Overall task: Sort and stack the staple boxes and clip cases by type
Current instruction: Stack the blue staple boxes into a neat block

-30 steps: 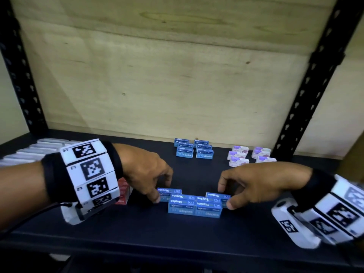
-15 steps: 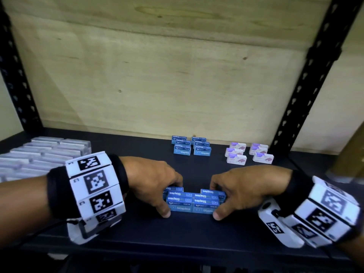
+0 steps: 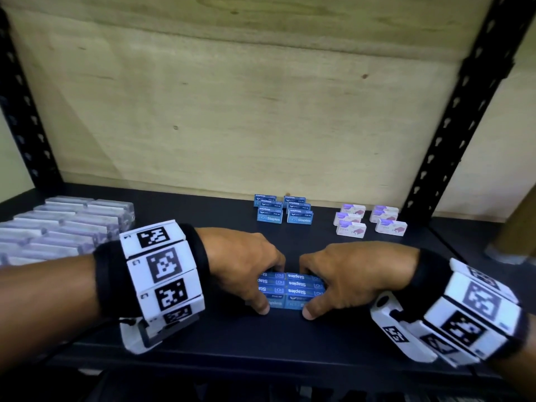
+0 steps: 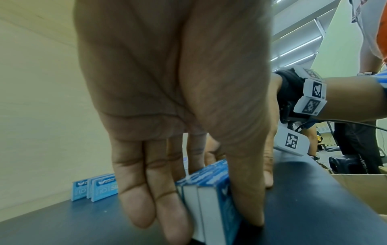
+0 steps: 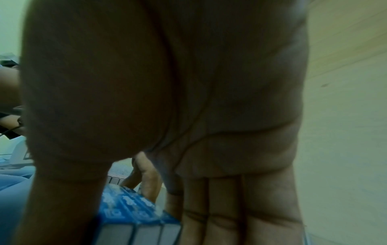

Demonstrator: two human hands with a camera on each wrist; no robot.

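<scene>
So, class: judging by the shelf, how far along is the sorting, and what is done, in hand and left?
Done: blue boxes and white boxes grouped at the back, clear cases ranked at left. In hand: the left hand and right hand squeeze a front block of blue boxes together. Left: probably joining it to the back blue group.

"Staples" on held blue boxes (image 3: 291, 288); "Staples" on rear blue boxes (image 3: 284, 208); white boxes' (image 3: 369, 220) print unreadable.

Both hands (image 3: 249, 265) (image 3: 351, 277) closed inward, squeezing blue staple boxes (image 3: 290, 288) into tight block.
</scene>
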